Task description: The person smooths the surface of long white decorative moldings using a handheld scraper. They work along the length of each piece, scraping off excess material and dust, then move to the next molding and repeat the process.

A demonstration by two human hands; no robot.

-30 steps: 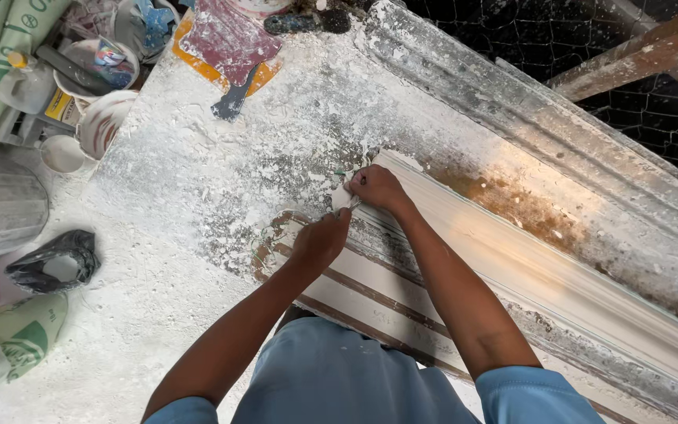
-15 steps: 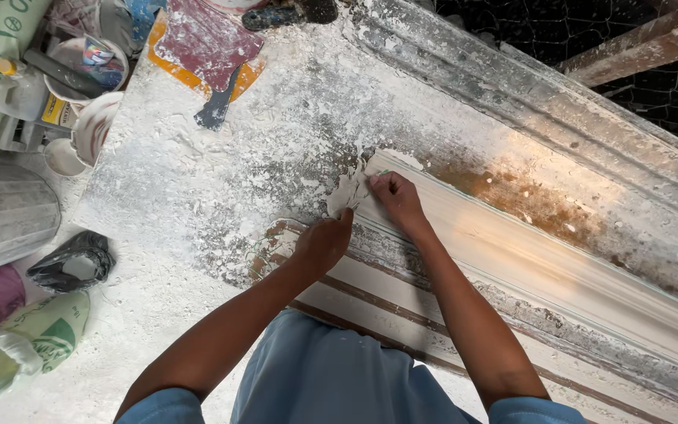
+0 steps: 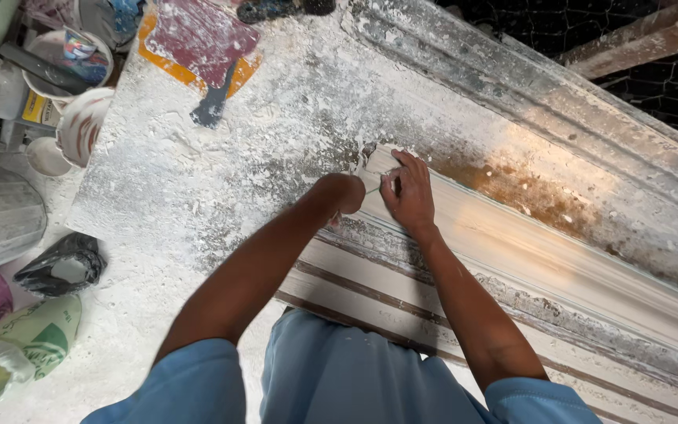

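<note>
A: In the head view, what are the hands on?

B: Both meet at the near end of a long white plaster moulding [image 3: 559,251] that lies aslant across a plaster-dusted bench [image 3: 198,204]; the right hand [image 3: 410,196] lies flat on top of that end, fingers stretched and together, pressing down rather than gripping; the left hand [image 3: 345,192] is curled into a loose fist just beside it, touching the end face; whether it pinches anything I cannot tell, since the knuckles hide the fingertips.

A: And the moulding itself?

B: It runs from the hands away to the lower right, its smooth pale face up; ribbed grey profiles lie alongside it on both sides.

A: What else shows?

B: A dark-handled scraper [image 3: 215,98] lies on a red and orange board [image 3: 198,39] at the far end of the bench, well apart from the hands; a white bowl [image 3: 80,126] and tins crowd the upper left; a black bag [image 3: 60,263] and a green sack [image 3: 29,341] lie on the floor at left.
</note>
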